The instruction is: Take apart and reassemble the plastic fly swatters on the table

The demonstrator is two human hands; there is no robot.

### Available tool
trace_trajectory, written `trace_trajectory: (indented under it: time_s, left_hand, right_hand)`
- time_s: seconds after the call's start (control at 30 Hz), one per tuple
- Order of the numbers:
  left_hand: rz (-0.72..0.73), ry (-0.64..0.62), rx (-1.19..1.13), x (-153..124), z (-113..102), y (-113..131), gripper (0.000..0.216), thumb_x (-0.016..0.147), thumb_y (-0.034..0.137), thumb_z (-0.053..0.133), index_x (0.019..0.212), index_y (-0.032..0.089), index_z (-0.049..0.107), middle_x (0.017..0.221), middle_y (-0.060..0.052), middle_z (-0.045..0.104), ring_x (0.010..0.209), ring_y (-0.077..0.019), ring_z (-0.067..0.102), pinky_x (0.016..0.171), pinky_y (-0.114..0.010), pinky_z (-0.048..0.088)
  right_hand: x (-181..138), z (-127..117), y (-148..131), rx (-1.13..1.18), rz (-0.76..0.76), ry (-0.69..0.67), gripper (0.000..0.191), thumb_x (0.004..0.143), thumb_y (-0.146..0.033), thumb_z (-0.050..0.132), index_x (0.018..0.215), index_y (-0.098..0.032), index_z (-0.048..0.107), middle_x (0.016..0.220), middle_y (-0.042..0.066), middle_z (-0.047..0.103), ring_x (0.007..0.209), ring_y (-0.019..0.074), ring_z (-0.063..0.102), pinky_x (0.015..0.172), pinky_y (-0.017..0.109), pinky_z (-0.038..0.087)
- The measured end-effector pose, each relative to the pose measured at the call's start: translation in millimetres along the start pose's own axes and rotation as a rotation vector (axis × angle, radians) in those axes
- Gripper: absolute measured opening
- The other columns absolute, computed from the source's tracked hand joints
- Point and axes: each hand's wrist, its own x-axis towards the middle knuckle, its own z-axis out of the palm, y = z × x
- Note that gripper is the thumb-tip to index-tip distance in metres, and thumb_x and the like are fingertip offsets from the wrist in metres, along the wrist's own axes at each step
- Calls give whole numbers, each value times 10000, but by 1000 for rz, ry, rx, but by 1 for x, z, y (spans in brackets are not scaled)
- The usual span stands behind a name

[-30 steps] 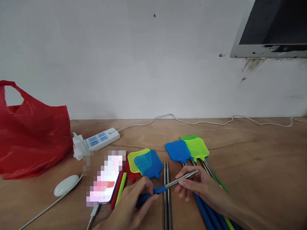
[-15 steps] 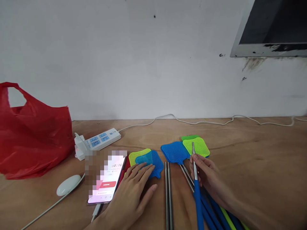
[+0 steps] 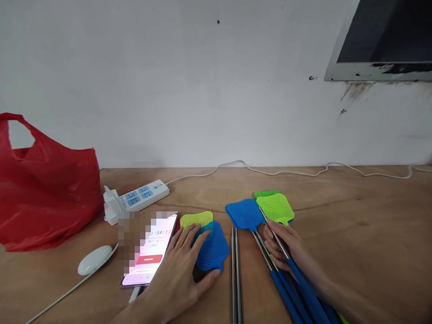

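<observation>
My left hand [image 3: 182, 270] lies flat with fingers spread over a blue swatter head [image 3: 213, 250], which sits half over a yellow-green swatter head [image 3: 195, 219]. My right hand [image 3: 281, 245] is closed on a blue-handled metal rod [image 3: 290, 263], whose bare tip reaches up over the green swatter head [image 3: 275, 208]. This hand rests on a bundle of assembled swatters, with a blue swatter head [image 3: 245, 213] beside the green one and blue handles running toward the lower right. Two bare metal rods [image 3: 235, 274] lie side by side between my hands.
A lit phone [image 3: 150, 256] on a cable lies left of my left hand. Behind it are a white power strip [image 3: 137, 200], a white oval device [image 3: 93, 259] and a red plastic bag [image 3: 43, 186]. A white cable [image 3: 286, 172] runs along the wall.
My left hand let go of the blue-handled rod and settled flat on the blue swatter head, sliding it nearer. My right hand carried the rod right and lowered it onto the swatter bundle.
</observation>
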Motion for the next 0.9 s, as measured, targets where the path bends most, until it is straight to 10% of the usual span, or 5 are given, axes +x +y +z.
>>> trace_trajectory:
  time_s: [0.3,0.53,0.9]
  left_hand:
    - [-123,54,-205,5,-6,0,619,759,454,763,1283,240,511,1294,-134,551,1163,-375,562,938,-573,511]
    - [-245,142,-413,5,-12,7,617,798,471,740,1314,315,440,1344,-82,527,1227,-339,534,961,-509,506]
    - [-221,79,-513,2,-11,14,616,796,476,750,1301,313,438,1337,-85,557,1206,-337,574,957,-515,520]
  right_hand:
    - [0,0,-2,-121,16,-28,478,840,-617,625,649,-205,478,460,-90,427,314,36,244,277,155,220]
    - [-11,3,-11,-419,135,-403,410,931,-545,542,861,-152,636,360,-109,416,282,39,247,332,178,184]
    - [-21,16,-17,-519,267,-505,450,880,-586,593,947,-149,679,396,-115,410,313,47,310,361,184,208]
